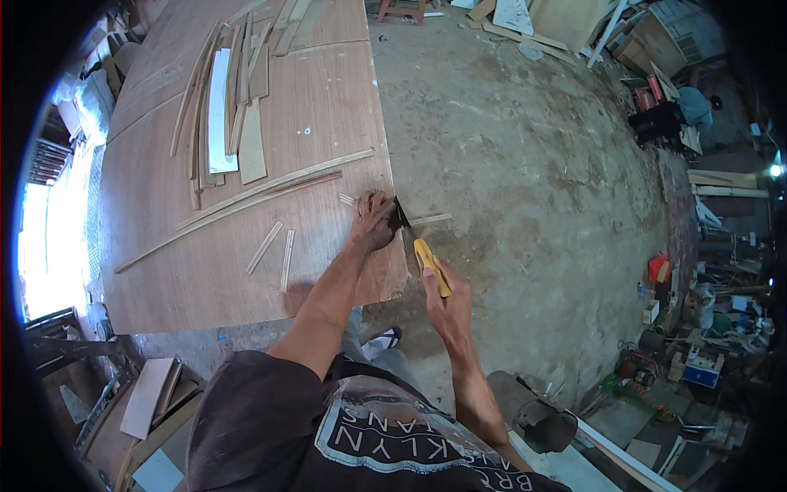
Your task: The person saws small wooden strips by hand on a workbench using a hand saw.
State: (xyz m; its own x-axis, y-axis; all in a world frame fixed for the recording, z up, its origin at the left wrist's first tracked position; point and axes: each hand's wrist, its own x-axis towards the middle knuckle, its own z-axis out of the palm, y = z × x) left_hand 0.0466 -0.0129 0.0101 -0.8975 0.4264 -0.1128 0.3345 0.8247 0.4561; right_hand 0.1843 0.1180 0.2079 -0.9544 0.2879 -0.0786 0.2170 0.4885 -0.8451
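At the right edge of the plywood tabletop (320, 271), my left hand (375, 220) is closed over a thin wooden strip (431, 219) and presses it down. One short end of the strip shows left of my fingers, and the other juts past the table edge. My right hand (448, 299) grips the yellow handle of a handsaw (425, 256). Its dark blade stands at the table edge, right beside my left hand and against the strip; the contact itself is partly hidden. Two short cut strips (264, 247) lie left of my left forearm.
Long thin strips (246, 202) lie across the table beyond my left hand. Farther back is a pile of slats with a white board (220, 115). Concrete floor (525, 164) stretches to the right, with clutter and a red container (658, 269) along its far side.
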